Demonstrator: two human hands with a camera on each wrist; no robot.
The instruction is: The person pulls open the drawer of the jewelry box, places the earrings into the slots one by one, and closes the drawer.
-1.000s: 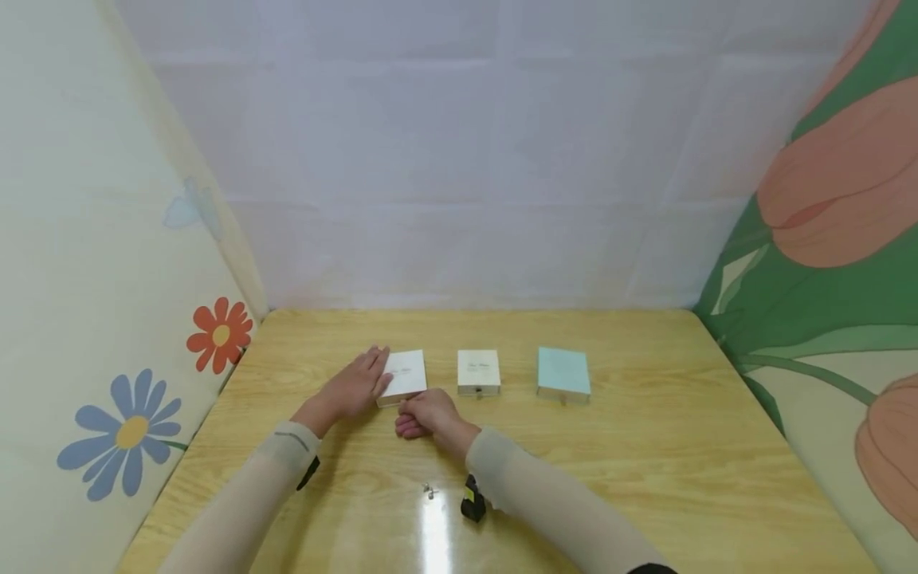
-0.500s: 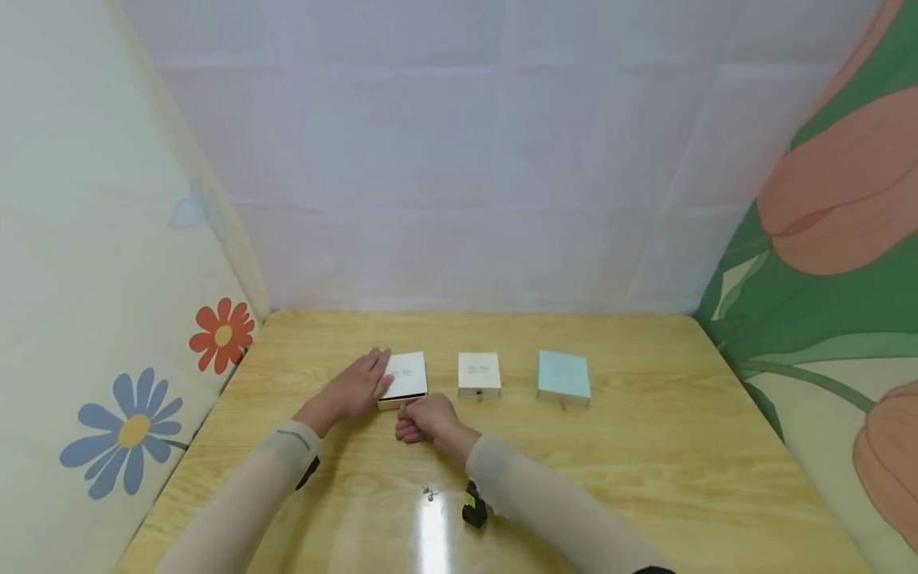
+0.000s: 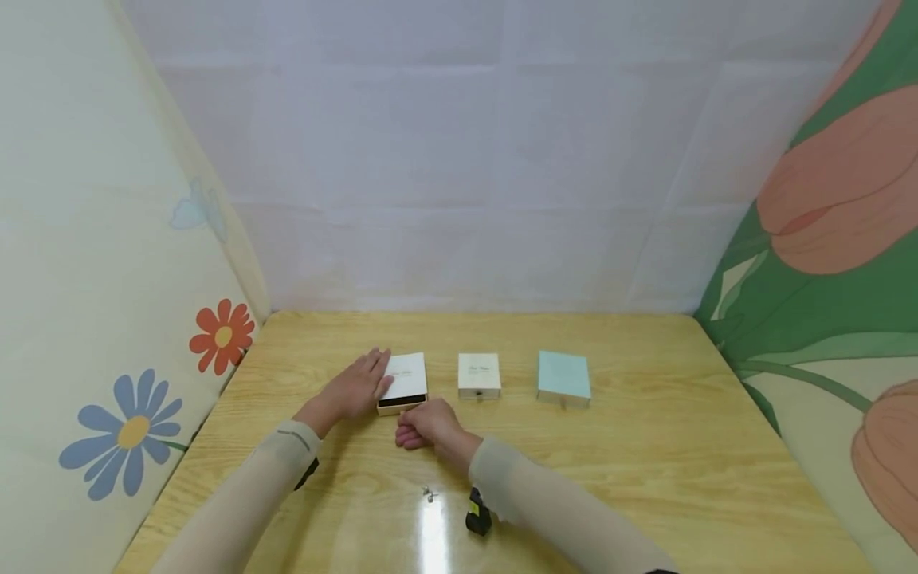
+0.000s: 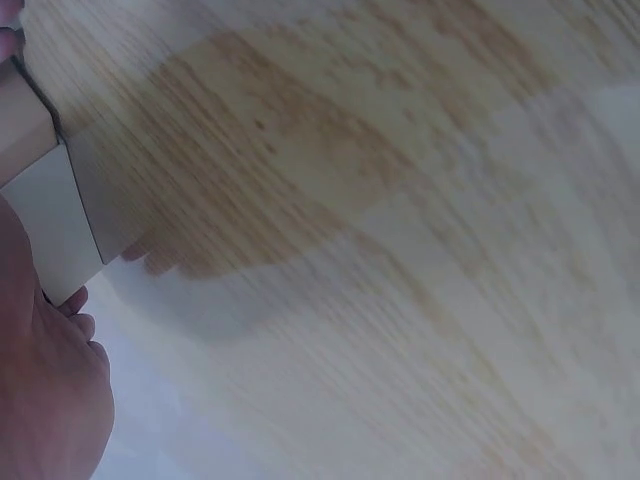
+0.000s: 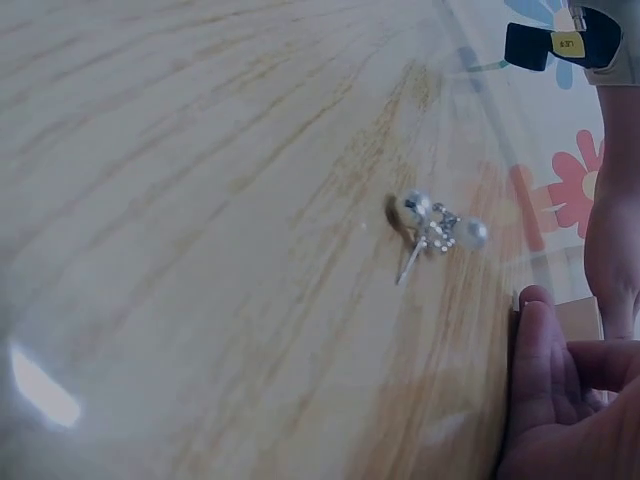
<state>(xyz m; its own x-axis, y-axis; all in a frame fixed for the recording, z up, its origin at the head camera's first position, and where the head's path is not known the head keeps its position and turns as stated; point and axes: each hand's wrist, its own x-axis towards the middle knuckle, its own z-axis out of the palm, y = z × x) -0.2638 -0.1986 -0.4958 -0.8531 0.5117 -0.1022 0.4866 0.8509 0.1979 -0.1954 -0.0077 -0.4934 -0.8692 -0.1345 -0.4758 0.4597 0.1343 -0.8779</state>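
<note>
A white slide-out drawer box [image 3: 405, 371] lies on the table in the head view. Its drawer [image 3: 402, 408] sticks out toward the person, and a dark strip of its inside shows. My left hand [image 3: 353, 388] holds the box's left side, thumb over the top; in the left wrist view its fingertips [image 4: 85, 325] curl past the box's end. At the drawer's front, my right hand [image 3: 430, 424] pinches what seems to be the pull tab, hidden by the fingers. Nearer the person lie pearl earrings [image 5: 440, 228] with sparkling stones and a metal post.
To the right of the held box stand a cream drawer box [image 3: 479, 373] and a light blue one [image 3: 563, 375], both closed. Light glares off the wooden table [image 3: 645, 462] near its front. A white cloth [image 3: 459, 159] hangs behind, with flowered panels on both sides.
My right hand has drawn back slightly toward the person, and the drawer has slid out of the white box with it. My left hand has stayed on the box.
</note>
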